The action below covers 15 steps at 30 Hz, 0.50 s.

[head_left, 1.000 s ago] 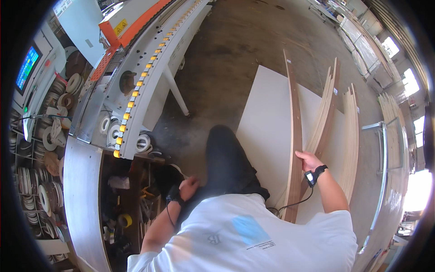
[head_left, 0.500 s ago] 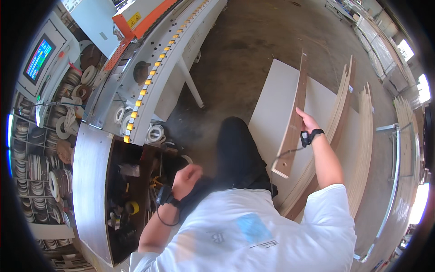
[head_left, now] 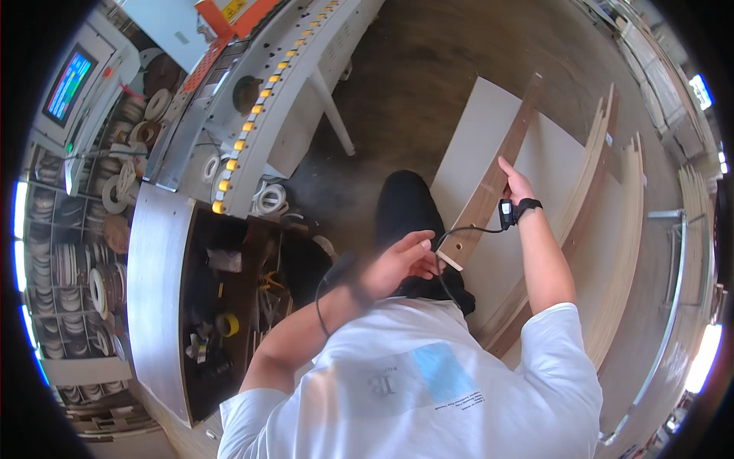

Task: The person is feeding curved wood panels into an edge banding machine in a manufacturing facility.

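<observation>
A person's right hand (head_left: 517, 183) grips a long wooden strip (head_left: 493, 187) leaning over a white panel (head_left: 489, 138); the left hand (head_left: 399, 262) hovers half-curled, empty. One-handed, the strip could slip and topple. Concrete floor (head_left: 397, 92), cluttered worktop (head_left: 153, 291), edging machine (head_left: 252, 99), tape rolls.

Brown wooden strip (head_left: 495, 183), white panel (head_left: 478, 130), yellow tape roll (head_left: 228, 324).
</observation>
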Each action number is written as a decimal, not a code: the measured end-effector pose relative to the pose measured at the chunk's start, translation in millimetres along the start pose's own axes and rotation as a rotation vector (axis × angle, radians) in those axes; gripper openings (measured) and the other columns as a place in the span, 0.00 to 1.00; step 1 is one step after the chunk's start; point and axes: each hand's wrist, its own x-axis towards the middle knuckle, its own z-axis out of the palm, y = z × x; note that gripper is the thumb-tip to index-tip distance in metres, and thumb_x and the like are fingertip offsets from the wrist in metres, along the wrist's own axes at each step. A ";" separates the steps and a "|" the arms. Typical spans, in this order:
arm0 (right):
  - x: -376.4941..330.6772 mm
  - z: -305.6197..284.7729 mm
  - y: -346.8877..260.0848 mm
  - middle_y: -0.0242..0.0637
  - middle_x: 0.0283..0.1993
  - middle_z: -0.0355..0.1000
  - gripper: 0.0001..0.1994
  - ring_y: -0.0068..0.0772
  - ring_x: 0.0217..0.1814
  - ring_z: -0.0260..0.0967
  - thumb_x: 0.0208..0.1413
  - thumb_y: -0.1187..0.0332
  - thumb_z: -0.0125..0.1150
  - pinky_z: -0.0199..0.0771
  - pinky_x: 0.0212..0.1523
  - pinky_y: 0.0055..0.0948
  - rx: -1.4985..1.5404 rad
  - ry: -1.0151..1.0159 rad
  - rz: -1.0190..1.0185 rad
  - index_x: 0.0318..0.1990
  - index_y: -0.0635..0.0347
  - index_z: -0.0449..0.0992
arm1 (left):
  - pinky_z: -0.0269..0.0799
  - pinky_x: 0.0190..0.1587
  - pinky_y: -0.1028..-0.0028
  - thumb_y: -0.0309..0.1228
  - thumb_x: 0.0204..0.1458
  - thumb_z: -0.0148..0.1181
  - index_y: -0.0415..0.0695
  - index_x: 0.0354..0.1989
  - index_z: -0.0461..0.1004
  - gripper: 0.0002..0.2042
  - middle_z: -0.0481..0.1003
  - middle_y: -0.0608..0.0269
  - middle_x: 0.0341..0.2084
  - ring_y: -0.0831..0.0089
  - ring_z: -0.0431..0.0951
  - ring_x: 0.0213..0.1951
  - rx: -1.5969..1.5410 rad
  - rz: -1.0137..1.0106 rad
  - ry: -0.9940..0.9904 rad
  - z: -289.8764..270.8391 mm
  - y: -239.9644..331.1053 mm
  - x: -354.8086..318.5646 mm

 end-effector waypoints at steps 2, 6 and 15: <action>-3.5 -7.6 -2.2 0.34 0.42 0.82 0.20 0.31 0.37 0.80 0.62 0.48 0.71 0.80 0.36 0.34 -0.027 -0.014 0.012 0.47 0.55 0.80 | 0.76 0.56 0.65 0.32 0.70 0.56 0.39 0.76 0.52 0.30 0.80 0.52 0.48 0.67 0.81 0.51 0.269 0.135 0.059 8.5 -2.9 -5.5; -4.1 -4.6 0.8 0.30 0.42 0.82 0.19 0.28 0.36 0.80 0.63 0.49 0.71 0.77 0.34 0.31 0.042 -0.034 0.029 0.47 0.53 0.80 | 0.78 0.51 0.64 0.29 0.67 0.59 0.40 0.73 0.58 0.28 0.82 0.54 0.42 0.63 0.83 0.45 0.529 0.240 -0.122 55.5 13.4 -43.6; -22.7 133.7 60.5 0.29 0.45 0.79 0.16 0.28 0.45 0.76 0.62 0.50 0.71 0.75 0.43 0.29 0.151 -0.168 0.154 0.50 0.47 0.79 | 0.76 0.54 0.59 0.30 0.50 0.72 0.42 0.56 0.77 0.23 0.81 0.58 0.47 0.55 0.79 0.53 1.726 0.897 0.166 64.5 62.4 -74.7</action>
